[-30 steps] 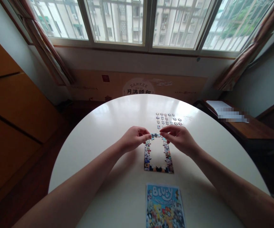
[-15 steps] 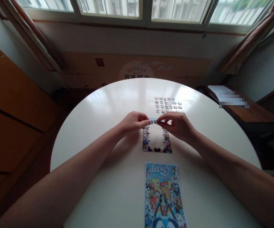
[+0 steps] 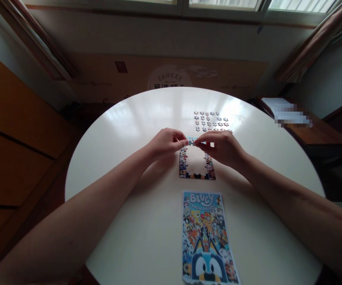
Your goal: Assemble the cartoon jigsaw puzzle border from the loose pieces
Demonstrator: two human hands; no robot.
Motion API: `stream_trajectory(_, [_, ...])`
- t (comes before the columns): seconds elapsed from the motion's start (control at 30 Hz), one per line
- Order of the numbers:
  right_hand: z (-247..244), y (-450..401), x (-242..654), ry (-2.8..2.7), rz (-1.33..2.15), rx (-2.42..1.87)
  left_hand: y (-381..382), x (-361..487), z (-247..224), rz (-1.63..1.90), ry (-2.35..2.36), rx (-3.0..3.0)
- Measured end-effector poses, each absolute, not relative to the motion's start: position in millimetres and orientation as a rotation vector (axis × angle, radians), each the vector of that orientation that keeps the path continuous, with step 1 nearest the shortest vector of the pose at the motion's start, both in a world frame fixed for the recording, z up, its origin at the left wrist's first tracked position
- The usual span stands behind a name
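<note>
A puzzle frame (image 3: 182,162) of joined pieces lies on the white round table, its middle showing bare tabletop. My left hand (image 3: 171,143) pinches the left part of its blue top strip (image 3: 191,141). From the right, my right hand (image 3: 220,143) pinches the same strip, thumb and forefinger together. The fingertips hide parts of the strip and the upper corners. Loose puzzle pieces (image 3: 208,118) lie in rows beyond my right hand. Nearer to me is a Bluey picture sheet (image 3: 205,237), flat below the frame.
The white table (image 3: 114,130) has a rounded far edge. Past it stand a wall with a printed panel and a window above. A brown wooden surface (image 3: 322,132) with a paper on it is at the right, and orange-brown cabinet doors (image 3: 13,130) are at the left.
The view has tipped downward, so the table and sheet sit higher and more of the sheet shows. Both hands keep their pinch at the top strip, with little visible movement.
</note>
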State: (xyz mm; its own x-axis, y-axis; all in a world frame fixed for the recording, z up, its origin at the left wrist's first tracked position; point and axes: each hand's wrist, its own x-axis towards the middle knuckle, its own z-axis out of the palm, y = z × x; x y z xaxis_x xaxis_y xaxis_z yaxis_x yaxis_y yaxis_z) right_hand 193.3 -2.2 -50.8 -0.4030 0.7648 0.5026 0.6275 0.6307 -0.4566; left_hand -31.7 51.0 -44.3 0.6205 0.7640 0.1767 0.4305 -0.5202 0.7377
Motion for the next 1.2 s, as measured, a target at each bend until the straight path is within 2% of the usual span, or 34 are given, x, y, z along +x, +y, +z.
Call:
stream_trajectory(0.87, [-58, 2, 194, -2.175, 0.247, -1.127, 52, -39, -41, 0.718, 0.93, 2.416])
stream_trajectory(1.2, [-65, 5, 192, -2.142, 0.229, -1.135, 55, -44, -46, 0.646, 0.927, 2.493])
